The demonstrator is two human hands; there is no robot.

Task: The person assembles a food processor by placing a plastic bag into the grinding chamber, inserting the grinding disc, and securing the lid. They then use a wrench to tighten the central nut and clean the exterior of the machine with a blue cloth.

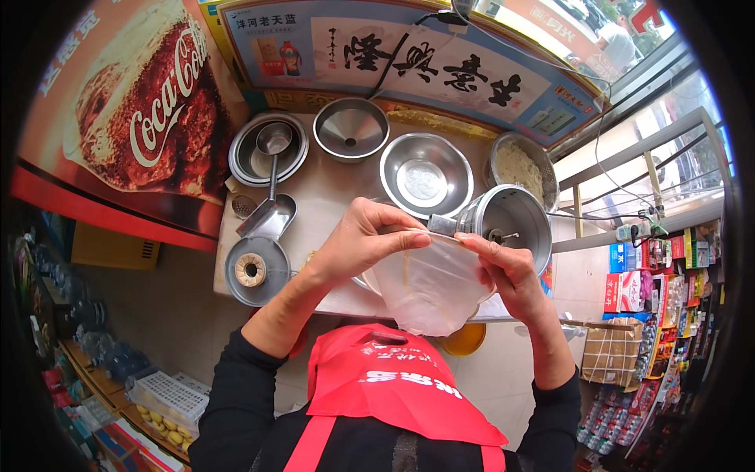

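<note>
A thin, translucent whitish bag (429,287) hangs below my two hands, above the near edge of the table. My left hand (358,240) pinches its upper edge between thumb and fingers. At the other end of that edge, my right hand (507,271) grips it with the fingers curled. Just beyond the bag stands a deep steel grinder-like pot (535,216) with a spindle inside and a dark handle toward my hands. Part of a round vessel under the bag is hidden by it.
On the table are a steel bowl (452,153), a funnel-shaped steel bowl (350,130), a colander of pale crumbly mash (519,167), a ladle (274,140) resting in a pot, a metal scoop (275,216) and a round lid with a knob (250,270). Store shelves (653,315) stand at right.
</note>
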